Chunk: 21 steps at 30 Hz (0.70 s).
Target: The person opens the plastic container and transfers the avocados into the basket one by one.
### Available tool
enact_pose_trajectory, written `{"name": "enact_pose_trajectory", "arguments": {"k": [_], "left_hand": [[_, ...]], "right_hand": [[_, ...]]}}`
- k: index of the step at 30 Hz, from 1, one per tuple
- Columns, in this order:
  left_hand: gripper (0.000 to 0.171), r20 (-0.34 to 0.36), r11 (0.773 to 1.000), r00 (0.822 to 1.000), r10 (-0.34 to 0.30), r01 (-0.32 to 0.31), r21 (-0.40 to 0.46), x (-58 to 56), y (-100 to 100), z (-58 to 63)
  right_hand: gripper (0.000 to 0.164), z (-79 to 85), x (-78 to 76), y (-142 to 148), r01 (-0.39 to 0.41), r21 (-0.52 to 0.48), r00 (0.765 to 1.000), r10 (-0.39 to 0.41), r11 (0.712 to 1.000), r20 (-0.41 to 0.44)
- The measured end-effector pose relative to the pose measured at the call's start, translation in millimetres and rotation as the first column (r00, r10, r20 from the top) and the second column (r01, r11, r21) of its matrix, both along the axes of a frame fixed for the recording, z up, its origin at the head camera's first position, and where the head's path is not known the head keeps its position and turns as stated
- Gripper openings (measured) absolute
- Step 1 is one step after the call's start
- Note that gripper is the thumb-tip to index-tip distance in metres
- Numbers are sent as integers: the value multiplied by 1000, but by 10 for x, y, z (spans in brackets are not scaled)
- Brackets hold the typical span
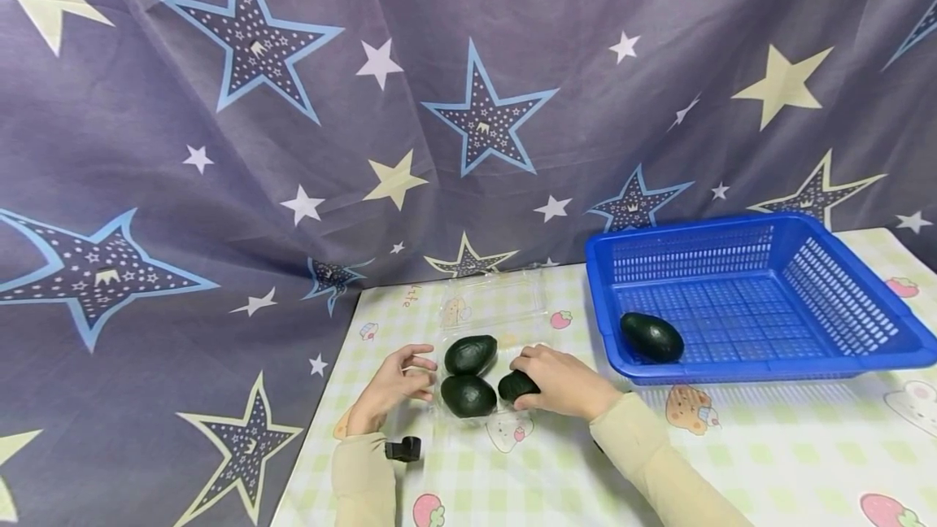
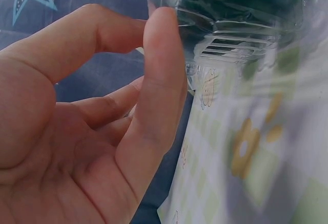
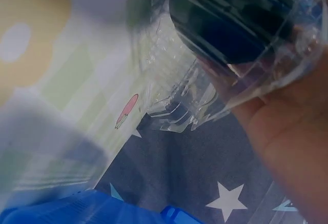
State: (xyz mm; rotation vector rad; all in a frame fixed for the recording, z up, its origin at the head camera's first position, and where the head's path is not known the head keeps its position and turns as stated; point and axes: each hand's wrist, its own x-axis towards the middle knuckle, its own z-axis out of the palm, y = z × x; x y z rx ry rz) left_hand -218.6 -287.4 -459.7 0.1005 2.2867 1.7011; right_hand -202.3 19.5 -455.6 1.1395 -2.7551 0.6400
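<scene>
Right grip [image 1: 560,381]: fingers curled over a dark green avocado [image 1: 517,385], holding it at the right side of a clear plastic container [image 1: 515,338]; the right wrist view shows this fruit through the plastic. Left grip [image 1: 403,385]: fingers loosely bent and parted, nothing held, at the container's left edge; contact with the wall cannot be told. Between the hands, inside the container: a far avocado [image 1: 471,355] and a near avocado [image 1: 468,395], one behind the other. Clear lid [image 1: 494,299] lies folded back on the far side. To the right, a blue basket [image 1: 732,370] bears one avocado [image 1: 651,337] at its near-left corner. Desk [image 1: 556,470] under checked cloth; star-patterned curtain [image 1: 542,6] behind.
</scene>
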Motion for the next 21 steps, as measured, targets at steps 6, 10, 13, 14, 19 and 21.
{"name": "enact_pose_trajectory", "arguments": {"k": [6,10,13,14,19,21], "left_hand": [[62,-3,1000,1000,0,0,6,6,-1,-1],[62,-1,1000,1000,-5,5,5,6,6,1],[62,4,1000,1000,-7,7,0,-1,7,4],[62,5,1000,1000,-7,7,-3,-4,6,2],[62,4,1000,1000,-7,7,1,-3,1,6],[62,4,1000,1000,-5,5,1,1,-1,6]], "right_hand": [[37,23,11,-13,-13,-4,1000,13,1000,-1],[34,39,10,13,-31,-18,1000,31,999,4],[33,45,4,38,-41,-20,999,41,999,11],[33,50,3,45,-43,-20,999,43,999,10],[36,90,8,66,-43,-14,999,43,999,-4],[37,118,15,74,-41,-13,999,41,999,-17]]}}
